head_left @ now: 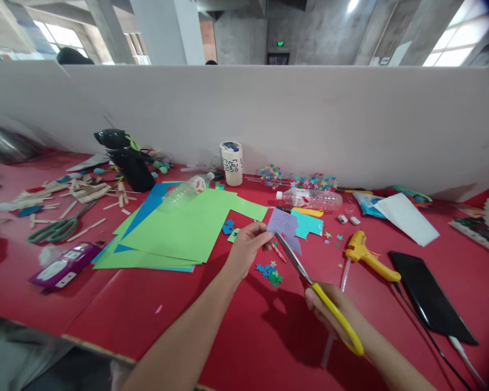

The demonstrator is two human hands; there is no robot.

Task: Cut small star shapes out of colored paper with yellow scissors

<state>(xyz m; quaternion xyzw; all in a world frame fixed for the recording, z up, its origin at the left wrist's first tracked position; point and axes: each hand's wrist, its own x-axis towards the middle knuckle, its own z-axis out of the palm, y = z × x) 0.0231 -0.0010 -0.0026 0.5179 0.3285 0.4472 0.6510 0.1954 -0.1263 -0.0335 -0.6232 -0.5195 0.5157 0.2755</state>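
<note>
My right hand (pixel 324 307) is wrapped round yellow-handled scissors (pixel 336 314), whose blades point up and left. Their tips meet the lower left edge of a piece of purple paper (pixel 286 221) with drawn outlines on it. My left hand (pixel 250 241) pinches that paper at its left edge, close beside the blade tips. A small pile of blue and green paper stars (pixel 274 278) lies on the red table just below. Blue paper stars (pixel 228 227) and a light blue paper offcut (pixel 308 224) lie to either side.
Green and blue sheets (pixel 175 228) spread at left, near a purple device (pixel 67 266), green scissors (pixel 61 229) and a black bottle (pixel 130 165). A white cup (pixel 232 165) and plastic bottle (pixel 312 200) stand or lie behind. Right are a yellow glue gun (pixel 370 259) and black tablet (pixel 430 293).
</note>
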